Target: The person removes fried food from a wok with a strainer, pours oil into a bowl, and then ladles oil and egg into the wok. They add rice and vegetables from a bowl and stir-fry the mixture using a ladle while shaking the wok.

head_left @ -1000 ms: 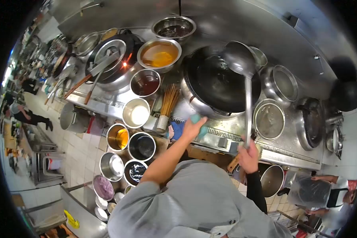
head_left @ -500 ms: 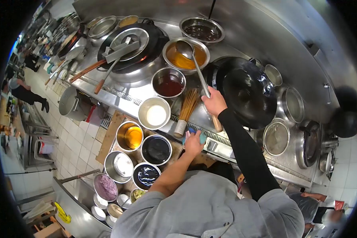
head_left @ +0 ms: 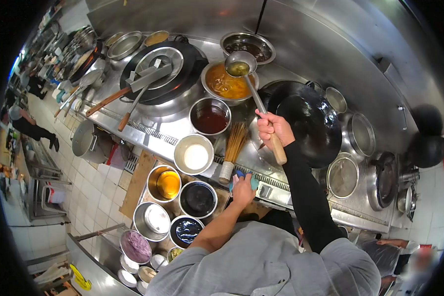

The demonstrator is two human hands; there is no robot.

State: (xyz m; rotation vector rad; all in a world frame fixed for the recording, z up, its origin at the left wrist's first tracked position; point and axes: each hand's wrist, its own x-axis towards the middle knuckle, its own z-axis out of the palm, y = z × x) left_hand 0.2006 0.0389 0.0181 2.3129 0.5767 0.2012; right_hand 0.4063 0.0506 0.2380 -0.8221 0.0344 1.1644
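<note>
My right hand [head_left: 275, 129] is closed round the handle of a long ladle [head_left: 240, 65]. The ladle's bowl holds yellowish liquid and is above the back edge of a metal bowl of orange liquid [head_left: 221, 81]. My left hand [head_left: 243, 190] is closed on a blue-green cloth [head_left: 254, 183] at the counter's front edge. Just left of the cloth, a bamboo brush [head_left: 236, 143] lies on the counter. A large black wok [head_left: 308, 123] stands to the right of my right hand.
Pots of red liquid [head_left: 210, 116] and white contents [head_left: 196, 156] stand left of the brush. Several more pots, one with dark liquid [head_left: 186, 232], fill the lower left. A covered wok [head_left: 148, 74] sits at back left. Another person [head_left: 392, 251] is at lower right.
My right hand has raised the ladle out of the orange liquid, and its bowl now carries liquid. My left hand stays at the counter edge with the cloth.
</note>
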